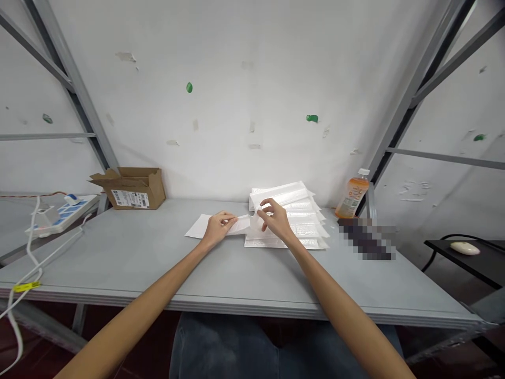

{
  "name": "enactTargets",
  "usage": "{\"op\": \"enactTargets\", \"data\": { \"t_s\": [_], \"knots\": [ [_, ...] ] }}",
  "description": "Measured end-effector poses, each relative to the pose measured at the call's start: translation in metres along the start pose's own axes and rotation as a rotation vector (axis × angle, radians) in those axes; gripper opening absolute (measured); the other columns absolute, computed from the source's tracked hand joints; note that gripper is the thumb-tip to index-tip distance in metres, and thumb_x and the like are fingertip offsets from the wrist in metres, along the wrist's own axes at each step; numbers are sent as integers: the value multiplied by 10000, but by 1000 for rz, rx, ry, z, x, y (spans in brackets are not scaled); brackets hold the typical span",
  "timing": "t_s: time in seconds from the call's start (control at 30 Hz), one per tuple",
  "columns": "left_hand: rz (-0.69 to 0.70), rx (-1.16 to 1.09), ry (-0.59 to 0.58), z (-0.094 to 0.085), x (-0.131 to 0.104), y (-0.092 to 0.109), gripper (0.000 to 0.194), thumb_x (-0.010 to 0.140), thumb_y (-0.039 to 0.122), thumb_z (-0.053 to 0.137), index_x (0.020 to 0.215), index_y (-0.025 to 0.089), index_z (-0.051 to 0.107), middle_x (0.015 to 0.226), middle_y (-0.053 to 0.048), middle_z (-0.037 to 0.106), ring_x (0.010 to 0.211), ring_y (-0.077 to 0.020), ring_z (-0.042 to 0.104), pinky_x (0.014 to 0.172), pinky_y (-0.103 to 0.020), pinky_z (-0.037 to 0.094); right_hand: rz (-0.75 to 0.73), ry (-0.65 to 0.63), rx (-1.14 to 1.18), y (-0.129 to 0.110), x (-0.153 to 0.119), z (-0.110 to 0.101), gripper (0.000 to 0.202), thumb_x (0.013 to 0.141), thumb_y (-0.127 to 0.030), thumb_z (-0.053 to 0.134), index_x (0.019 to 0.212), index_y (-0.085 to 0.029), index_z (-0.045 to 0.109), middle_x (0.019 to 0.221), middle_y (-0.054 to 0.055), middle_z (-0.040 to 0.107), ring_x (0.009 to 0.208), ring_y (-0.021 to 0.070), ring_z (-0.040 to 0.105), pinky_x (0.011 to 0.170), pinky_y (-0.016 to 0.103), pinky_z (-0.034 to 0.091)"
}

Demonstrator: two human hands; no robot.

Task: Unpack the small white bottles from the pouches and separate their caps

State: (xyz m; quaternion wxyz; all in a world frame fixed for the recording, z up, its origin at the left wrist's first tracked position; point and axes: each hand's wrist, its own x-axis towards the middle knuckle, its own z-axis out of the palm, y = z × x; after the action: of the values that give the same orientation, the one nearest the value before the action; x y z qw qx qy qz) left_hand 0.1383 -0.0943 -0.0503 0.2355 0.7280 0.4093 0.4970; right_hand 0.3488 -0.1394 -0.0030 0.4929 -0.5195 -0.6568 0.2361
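Note:
My left hand point(220, 227) pinches a flat white paper piece point(198, 226) between thumb and fingers, just above the grey tabletop. The paper reaches out on both sides of the hand, and its right end lies close to the mailers. My right hand point(276, 218) is curled with thumb and fingertips together at the paper's right end, over the mailers. What sits in its fingertips is too pale and small to make out. Under and behind this hand, white padded mailers point(305, 230) lie fanned in an overlapping stack.
At the back left of the grey table point(138, 258) stands an open cardboard box point(155, 190). An orange drink bottle point(352, 195) is at the back right, with a blurred dark object point(366, 239) before it. A power strip point(65, 213) and white cables point(33, 263) lie far left.

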Motion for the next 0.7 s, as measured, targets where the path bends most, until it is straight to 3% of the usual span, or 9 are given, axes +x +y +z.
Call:
{"op": "enactTargets", "data": {
  "t_s": [0.23,0.5,0.6,0.7],
  "knots": [
    [-29,-8,77,-3,1,3,263,779,432,633,741,209,768,853,-56,716,760,-179,606,652,-282,478,-100,19,-108,8,3,4,148,846,-324,546,808,-213,635,913,-7,714,482,98,591,606,278,468],
    [-41,2,139,-8,1,8,237,788,391,626,760,206,773,865,-48,717,776,-174,610,658,-276,481,-142,-6,-322,11,6,3,121,809,-269,638,764,-228,743,807,7,655,630,122,558,641,274,439],
    [-28,18,139,-9,1,10,227,795,370,618,755,207,770,852,-45,712,755,-165,600,653,-273,474,-130,-55,-374,12,5,4,119,820,-296,674,809,-245,780,976,38,648,731,138,608,680,295,466],
    [-6,21,120,-9,0,11,229,797,373,618,755,202,764,843,-43,708,748,-161,595,667,-275,469,-149,-94,-379,14,3,6,85,808,-292,711,811,-269,793,1328,61,534,1061,220,613,767,334,509]
  ]
}}
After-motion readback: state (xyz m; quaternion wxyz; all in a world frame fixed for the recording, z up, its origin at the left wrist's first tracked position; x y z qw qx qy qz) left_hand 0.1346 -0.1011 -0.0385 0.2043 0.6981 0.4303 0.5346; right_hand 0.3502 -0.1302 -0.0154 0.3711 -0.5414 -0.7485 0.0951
